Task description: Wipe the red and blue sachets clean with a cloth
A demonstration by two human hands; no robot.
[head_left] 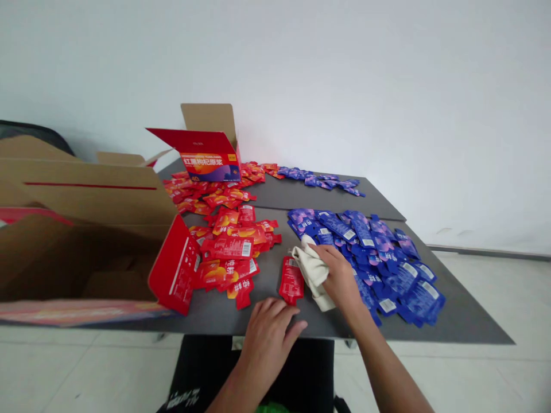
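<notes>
Showing white Chinese characters that ended in 枸杞原浆, the red box (210, 166) stood with its flaps open near the back of the grey table (465, 321). The number 40 was printed low on its left, over a purple patch, and the smaller lettering could not be read. The characters 纯耕 could be made out on some of the red pouches (228, 246), which had orange fruit pictures. The blue pouches (379, 264) carried white lettering and pale barcode labels, mostly too small to read. A large open carton (116, 229) at the left had white print on its red side flap, also too small to read.

The right hand (338, 275) was closed around a bunched cream cloth (312, 269), the fingers bent over its upper part. The cloth hung down just beside a single red pouch (291, 281), which lay flat between the red and blue piles, its barcode label at the far end. The left hand (270, 330) was palm down at the near table edge, partly open and holding nothing visible, its fingers loosely bent and its thumb spread. Its fingertips were near the pouch's narrow end; whether they touched it could not be told.
</notes>
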